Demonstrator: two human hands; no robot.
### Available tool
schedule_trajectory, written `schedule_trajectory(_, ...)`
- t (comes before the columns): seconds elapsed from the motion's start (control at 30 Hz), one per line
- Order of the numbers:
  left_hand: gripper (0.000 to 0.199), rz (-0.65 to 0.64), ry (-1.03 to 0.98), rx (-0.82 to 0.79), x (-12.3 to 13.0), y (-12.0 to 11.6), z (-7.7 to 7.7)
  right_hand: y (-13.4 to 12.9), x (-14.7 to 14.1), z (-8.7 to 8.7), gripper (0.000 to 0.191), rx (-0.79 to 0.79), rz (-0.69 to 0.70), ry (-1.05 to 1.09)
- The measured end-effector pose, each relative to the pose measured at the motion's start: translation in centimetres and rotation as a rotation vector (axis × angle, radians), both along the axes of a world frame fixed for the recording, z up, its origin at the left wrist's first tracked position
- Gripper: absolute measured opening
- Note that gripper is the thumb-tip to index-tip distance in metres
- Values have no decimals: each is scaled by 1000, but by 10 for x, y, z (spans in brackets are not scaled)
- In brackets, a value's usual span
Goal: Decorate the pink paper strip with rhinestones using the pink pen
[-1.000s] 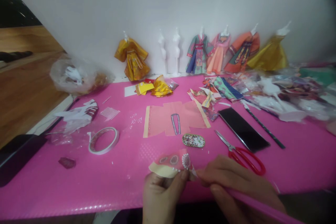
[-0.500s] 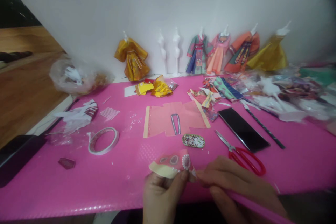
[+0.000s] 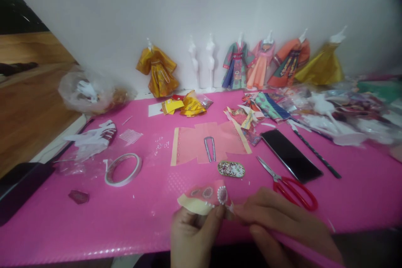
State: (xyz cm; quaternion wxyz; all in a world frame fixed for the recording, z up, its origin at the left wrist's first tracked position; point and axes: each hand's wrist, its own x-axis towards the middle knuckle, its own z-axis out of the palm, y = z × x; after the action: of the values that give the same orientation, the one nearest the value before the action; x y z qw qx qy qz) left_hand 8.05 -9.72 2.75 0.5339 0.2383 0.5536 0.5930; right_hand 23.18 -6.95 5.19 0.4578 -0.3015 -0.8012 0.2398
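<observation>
Near the table's front edge, my left hand (image 3: pixel 196 232) pinches a small coral and cream fabric piece (image 3: pixel 207 194) between thumb and fingers. Oval motifs run along the fabric, and white beads ring the rightmost one. My right hand (image 3: pixel 282 222) is closed around a pink pen-like stick (image 3: pixel 303 249). Its fingertips are at the fabric's right end; the stick's tip is too blurred to make out. Just beyond lies an oval dish of small beads (image 3: pixel 231 168). Behind that, a flat coral garment piece (image 3: pixel 188 144) is spread out with a bead-edged loop (image 3: pixel 210 148) on it.
Red-handled scissors (image 3: pixel 292 184) and a black phone (image 3: pixel 292 155) lie at the right. A roll of white tape (image 3: pixel 123 169) is on the left. Dressed doll forms (image 3: pixel 158 69) and two bare ones (image 3: pixel 211 60) stand along the wall. Plastic-wrapped scraps (image 3: pixel 348 111) heap at the back right.
Hardly anything differs. Both hands stay at the fabric, with only a tiny shift at the right fingertips and the fabric's right end.
</observation>
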Motion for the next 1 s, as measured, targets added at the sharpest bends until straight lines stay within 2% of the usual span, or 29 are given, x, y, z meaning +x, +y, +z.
schedule_trajectory(0.1, 11, 9, -16, 13, 0, 0, -1, -1, -3, -1, 21, -23, -35, 33)
schedule_trajectory(0.23, 11, 8, -20, 30, 0, -1, -4, 0, -5, -1, 21, -5, 1, -19)
schedule_trajectory(0.37, 11, 20, -41, 17, 1, 0, -2, 0, -8, -5, 19, 23, -84, 40)
schedule_trajectory(0.57, 18, 44, -100, 6, 3, 0, 1, 0, -10, -8, 18, 18, -57, 82)
schedule_trajectory(0.83, 21, -1, -124, -32, -1, -2, -13, 0, -7, -3, 22, -28, -59, 45)
schedule_trajectory(0.93, 24, -21, -102, -38, -2, -2, -15, -1, -3, 0, 25, -40, -30, 35)
schedule_trajectory(1.0, 24, -35, -106, -51, -2, -2, -16, -3, 0, 0, 26, -62, -61, 64)
